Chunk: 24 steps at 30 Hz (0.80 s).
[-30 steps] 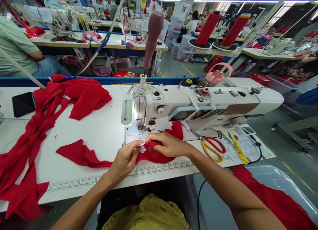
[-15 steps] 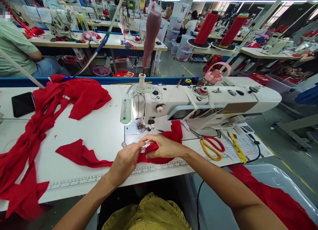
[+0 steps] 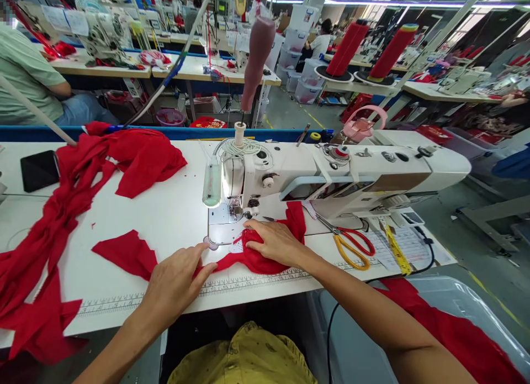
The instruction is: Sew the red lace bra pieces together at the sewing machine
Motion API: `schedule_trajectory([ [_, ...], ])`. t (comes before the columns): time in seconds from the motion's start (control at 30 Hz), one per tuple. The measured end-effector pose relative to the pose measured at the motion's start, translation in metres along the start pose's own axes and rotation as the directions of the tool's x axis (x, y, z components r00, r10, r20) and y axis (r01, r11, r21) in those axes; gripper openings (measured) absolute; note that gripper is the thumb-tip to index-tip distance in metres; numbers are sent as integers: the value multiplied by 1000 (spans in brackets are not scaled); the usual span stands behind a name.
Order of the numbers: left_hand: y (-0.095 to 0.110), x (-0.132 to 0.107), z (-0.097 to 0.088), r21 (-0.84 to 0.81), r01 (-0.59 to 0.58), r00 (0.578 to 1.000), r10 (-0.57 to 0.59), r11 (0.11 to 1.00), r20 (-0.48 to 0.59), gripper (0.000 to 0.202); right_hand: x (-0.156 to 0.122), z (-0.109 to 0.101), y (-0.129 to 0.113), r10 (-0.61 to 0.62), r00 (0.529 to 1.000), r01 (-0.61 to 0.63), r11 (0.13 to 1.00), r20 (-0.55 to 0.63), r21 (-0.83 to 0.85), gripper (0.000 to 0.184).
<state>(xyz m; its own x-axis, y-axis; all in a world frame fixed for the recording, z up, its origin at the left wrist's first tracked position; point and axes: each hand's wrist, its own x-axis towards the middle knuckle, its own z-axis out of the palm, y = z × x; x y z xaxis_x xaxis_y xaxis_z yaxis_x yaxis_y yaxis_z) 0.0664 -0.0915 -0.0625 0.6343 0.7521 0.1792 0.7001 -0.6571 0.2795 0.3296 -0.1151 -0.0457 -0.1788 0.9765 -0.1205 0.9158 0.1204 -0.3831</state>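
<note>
My right hand [image 3: 271, 243] is closed over a bunched piece of red fabric [image 3: 265, 263] in front of the sewing machine [image 3: 306, 166]. A small white patch [image 3: 237, 246] with red marks shows beside its fingertips. Over the narrow strip of the same fabric lies my left hand [image 3: 176, 279], thumb and forefinger apart; its other fingers are partly hidden. The strip's loose end [image 3: 126, 252] spreads out left of that hand. Both hands are in front of the needle and presser foot [image 3: 235, 210], apart from them.
Scissors [image 3: 351, 246] with red and orange handles lie on the right, near a yellow tape measure [image 3: 395, 246]. A long red fabric heap [image 3: 78, 190] and a black phone [image 3: 40, 171] occupy the left. A clear bin [image 3: 364, 329] stands below the table's right edge. Another person [image 3: 33, 80] sits across.
My left hand has moved left and toward me, away from the right hand, and its fingers have spread. The white patch and the fabric strip between the hands are now more exposed.
</note>
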Motion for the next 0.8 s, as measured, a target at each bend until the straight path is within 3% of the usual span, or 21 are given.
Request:
schedule_trajectory([
  [0.1, -11, -20, -7, 236, -44, 969, 99, 971, -224, 37, -8, 1, -6, -55, 987, 36, 992, -148, -124, 41],
  [0.2, -18, -43, -15, 416, 137, 923, 37, 899, -383, 32, -23, 10, -16, -266, 895, 178, 949, -359, -261, 24],
  [0.3, -23, -57, -14, 480, 287, 914, -88, 829, -396, 35, -33, 25, -16, -468, 814, 401, 881, -345, -249, 18],
  [0.4, -30, -50, -1, 418, 297, 919, -138, 858, -369, 40, -30, 33, 1, -568, 781, 525, 822, -261, -220, 20],
  [0.57, -33, -14, 12, 272, 132, 946, -39, 953, -321, 35, -20, 17, 29, -581, 774, 534, 813, -253, -232, 23],
  [0.67, -30, -3, 8, 206, -45, 951, 105, 977, -291, 32, -20, 13, 20, -557, 767, 499, 830, -319, -251, 25],
  [0.8, -34, -2, -1, 114, -285, 923, 304, 952, -236, 22, -11, 29, -4, -587, 736, 525, 810, -338, -261, 23],
])
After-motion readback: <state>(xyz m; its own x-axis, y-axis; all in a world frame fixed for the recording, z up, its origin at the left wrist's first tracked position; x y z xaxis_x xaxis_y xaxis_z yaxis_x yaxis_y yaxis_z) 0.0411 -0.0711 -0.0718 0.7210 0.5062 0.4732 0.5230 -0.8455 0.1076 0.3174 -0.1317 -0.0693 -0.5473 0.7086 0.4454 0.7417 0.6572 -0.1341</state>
